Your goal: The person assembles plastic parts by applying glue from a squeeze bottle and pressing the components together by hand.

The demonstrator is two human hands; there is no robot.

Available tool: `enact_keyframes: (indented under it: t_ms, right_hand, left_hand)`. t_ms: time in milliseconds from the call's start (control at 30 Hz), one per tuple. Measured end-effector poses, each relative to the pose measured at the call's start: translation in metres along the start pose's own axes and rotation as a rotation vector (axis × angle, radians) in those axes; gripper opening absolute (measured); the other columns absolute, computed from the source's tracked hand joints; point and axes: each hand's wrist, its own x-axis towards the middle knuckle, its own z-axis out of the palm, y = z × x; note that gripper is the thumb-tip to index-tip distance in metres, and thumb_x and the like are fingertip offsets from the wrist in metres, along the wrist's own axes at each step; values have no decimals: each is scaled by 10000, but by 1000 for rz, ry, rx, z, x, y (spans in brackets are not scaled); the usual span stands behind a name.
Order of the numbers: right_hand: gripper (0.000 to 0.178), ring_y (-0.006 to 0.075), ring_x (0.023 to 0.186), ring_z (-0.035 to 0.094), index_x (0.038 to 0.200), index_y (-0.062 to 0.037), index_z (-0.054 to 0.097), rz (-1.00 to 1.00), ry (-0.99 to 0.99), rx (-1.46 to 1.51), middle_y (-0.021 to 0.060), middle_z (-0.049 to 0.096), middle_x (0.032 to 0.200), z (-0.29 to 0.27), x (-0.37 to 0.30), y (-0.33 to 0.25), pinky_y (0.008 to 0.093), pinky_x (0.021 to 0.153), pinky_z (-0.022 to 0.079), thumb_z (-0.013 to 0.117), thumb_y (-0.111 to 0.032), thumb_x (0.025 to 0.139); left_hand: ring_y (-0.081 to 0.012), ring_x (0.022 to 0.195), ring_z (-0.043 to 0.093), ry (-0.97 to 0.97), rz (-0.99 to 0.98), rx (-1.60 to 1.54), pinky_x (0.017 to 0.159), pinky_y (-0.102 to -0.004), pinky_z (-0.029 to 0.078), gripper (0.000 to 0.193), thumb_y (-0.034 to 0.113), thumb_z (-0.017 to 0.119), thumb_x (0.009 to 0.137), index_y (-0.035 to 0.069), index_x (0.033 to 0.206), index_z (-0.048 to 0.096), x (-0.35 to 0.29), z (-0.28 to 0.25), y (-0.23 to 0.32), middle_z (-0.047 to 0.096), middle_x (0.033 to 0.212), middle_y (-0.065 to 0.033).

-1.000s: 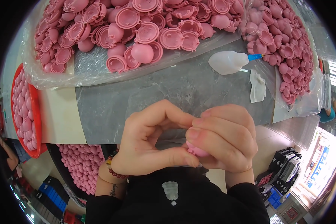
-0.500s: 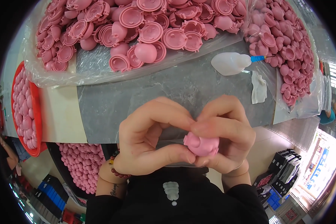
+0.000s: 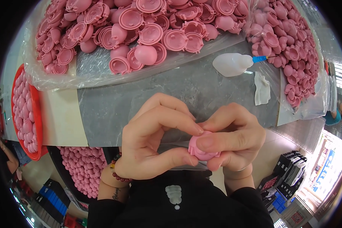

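Note:
A small pink plastic piece with tabs along its edge is pinched between both my hands, just in front of my body. My left hand holds its left side with bent fingers and thumb. On the other side, the thumb and fingers of my right hand press on it and cover much of its surface. Beyond my hands, pink half-shells with tabbed rims are heaped on clear plastic sheeting. A second heap of smaller pink pieces lies to the right.
A white squeeze bottle with a blue needle tip lies on the grey tabletop, near a crumpled white paper scrap. At left stands a red basin of pink balls. Below the table edge, a dark crate holds more pink balls.
My right fingers have shifted over the pink piece, and it has turned between my hands. My left hand stays nearly in place.

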Motion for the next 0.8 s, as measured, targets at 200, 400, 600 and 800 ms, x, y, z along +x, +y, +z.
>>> enact_keyframes:
  t_ms: [200, 400, 600, 800]
  right_hand:
    - [346, 111, 587, 542, 905, -60, 647, 76, -34, -64, 59, 555, 740, -5, 2, -7, 203, 509, 446, 710, -247, 621]
    - [491, 97, 559, 538, 1002, 28, 519, 138, 166, -88, 81, 575, 723, 9, 1, -12, 206, 488, 437, 686, -304, 681]
    - [296, 112, 475, 468, 913, 53, 465, 72, 549, 78, 110, 520, 565, 1, -8, -15, 206, 439, 368, 464, -235, 842]
    - [165, 97, 438, 345, 803, 19, 438, 37, 563, -48, 73, 430, 511, -16, -17, -10, 211, 423, 276, 320, -88, 843]
  left_hand:
    - [-181, 861, 511, -71, 8, 74, 728, -271, 420, 417, 118, 725, 617, 0, 984, 564, 6, 0, 6, 507, 951, -115]
    - [-187, 749, 526, -174, 55, 252, 649, -261, 408, 524, 291, 754, 598, -46, 938, 541, 6, -5, 6, 532, 862, -131]
    - [-208, 852, 517, 42, -220, -499, 738, -290, 391, 508, 170, 725, 613, 21, 1001, 433, 2, -2, 6, 565, 894, -164]
    - [-197, 714, 494, 154, -280, -527, 588, -292, 426, 578, 389, 737, 601, 75, 929, 381, -1, 5, 12, 591, 839, -163]
